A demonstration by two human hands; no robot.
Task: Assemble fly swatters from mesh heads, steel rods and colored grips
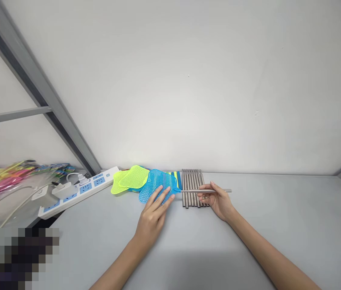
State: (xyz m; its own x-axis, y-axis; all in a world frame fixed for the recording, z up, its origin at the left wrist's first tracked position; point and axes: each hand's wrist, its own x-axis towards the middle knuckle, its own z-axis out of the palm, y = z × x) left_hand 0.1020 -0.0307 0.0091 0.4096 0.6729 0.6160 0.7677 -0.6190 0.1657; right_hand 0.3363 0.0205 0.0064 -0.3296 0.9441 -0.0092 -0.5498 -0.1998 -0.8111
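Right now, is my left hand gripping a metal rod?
No, the left hand lies spread on the blue mesh paddle, while the right hand holds a metal rod.

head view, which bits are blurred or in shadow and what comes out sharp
Head view: smeared pink-and-yellow bundle in clear plastic at far left, pixel blocks over the lower-left corner; head view: soft shadow on the smooth grey tabletop at bottom centre; head view: blue perforated plastic paddle under the left hand sharp enough to show its holes.
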